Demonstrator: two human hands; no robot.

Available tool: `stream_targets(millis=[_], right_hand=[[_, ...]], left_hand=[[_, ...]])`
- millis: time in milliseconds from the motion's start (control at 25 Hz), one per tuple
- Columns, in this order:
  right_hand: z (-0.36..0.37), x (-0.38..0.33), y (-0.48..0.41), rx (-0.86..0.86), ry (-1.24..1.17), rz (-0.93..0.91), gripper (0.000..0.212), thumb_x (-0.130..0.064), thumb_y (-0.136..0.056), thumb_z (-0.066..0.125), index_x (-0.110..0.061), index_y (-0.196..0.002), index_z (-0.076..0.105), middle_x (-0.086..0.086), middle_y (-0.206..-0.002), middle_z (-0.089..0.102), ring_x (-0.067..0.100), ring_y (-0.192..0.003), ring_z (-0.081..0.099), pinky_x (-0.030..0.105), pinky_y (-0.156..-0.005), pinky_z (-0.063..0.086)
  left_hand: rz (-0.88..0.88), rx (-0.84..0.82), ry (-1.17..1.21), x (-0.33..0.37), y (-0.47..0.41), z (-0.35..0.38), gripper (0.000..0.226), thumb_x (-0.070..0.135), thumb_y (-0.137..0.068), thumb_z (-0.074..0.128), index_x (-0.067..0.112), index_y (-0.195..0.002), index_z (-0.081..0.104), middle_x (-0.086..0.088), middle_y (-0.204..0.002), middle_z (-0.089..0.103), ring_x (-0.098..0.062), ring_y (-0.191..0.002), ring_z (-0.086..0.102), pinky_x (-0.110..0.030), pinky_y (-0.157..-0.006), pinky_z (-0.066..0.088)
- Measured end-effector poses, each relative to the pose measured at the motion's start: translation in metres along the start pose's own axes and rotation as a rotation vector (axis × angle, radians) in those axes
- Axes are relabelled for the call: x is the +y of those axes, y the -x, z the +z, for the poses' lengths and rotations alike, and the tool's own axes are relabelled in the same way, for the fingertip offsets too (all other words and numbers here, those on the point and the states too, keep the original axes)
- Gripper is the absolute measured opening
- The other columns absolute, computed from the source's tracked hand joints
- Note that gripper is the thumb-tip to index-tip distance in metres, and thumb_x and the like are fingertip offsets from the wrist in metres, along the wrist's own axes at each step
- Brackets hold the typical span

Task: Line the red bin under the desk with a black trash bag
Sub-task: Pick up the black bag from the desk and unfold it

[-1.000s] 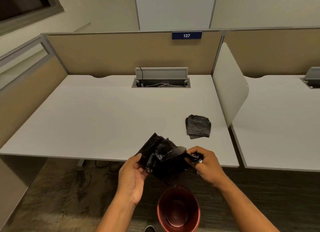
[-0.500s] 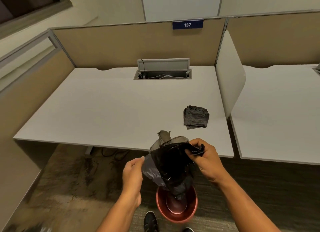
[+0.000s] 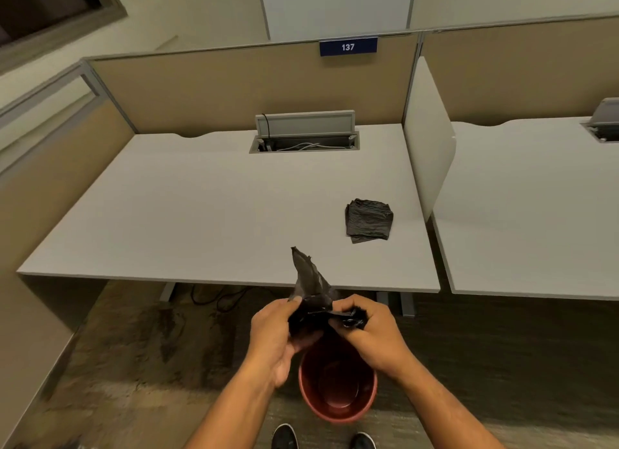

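Observation:
A black trash bag (image 3: 313, 301) is bunched between both hands, just in front of the desk's near edge. My left hand (image 3: 273, 334) pinches its left side and my right hand (image 3: 366, 334) grips its right side. One pointed corner of the bag sticks up over the desk edge. Directly below the hands, the round red bin (image 3: 338, 390) stands upright on the carpet in front of the desk, open and with nothing inside; the hands hide its far rim.
A folded stack of black bags (image 3: 368, 219) lies on the white desk (image 3: 201, 214) near its right end. A white divider panel (image 3: 428, 154) separates it from the neighbouring desk. Cables lie under the desk. My shoes (image 3: 284, 437) stand beside the bin.
The hands have come closer together and gathered the bag, which hung open and lower over the bin before. A corner now points upward. The view has tilted down slightly.

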State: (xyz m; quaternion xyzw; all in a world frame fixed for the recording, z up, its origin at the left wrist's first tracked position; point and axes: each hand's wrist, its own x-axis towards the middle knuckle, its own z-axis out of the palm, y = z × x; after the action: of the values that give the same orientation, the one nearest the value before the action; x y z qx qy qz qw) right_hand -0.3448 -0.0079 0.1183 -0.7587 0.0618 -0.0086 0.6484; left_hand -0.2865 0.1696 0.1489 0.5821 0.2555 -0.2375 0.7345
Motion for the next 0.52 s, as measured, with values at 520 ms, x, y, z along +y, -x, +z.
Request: stream_targets(millis=[520], right_hand=[[0.042,-0.036,-0.031,0.142,0.124,0.526,0.067,-0.086,-0.069,0.066,-0.020,-0.063,0.068,0.000,-0.063,0.067,0.019,-0.067,0.067,0.046,-0.083,0.052]], left_hand=[[0.346,-0.017,-0.403,-0.016,-0.006,-0.033,0.015,0.020,-0.102,0.069,0.016,-0.093,0.080,-0.010,-0.086,0.082,-0.030,-0.087,0.078,-0.026,-0.069,0.062]])
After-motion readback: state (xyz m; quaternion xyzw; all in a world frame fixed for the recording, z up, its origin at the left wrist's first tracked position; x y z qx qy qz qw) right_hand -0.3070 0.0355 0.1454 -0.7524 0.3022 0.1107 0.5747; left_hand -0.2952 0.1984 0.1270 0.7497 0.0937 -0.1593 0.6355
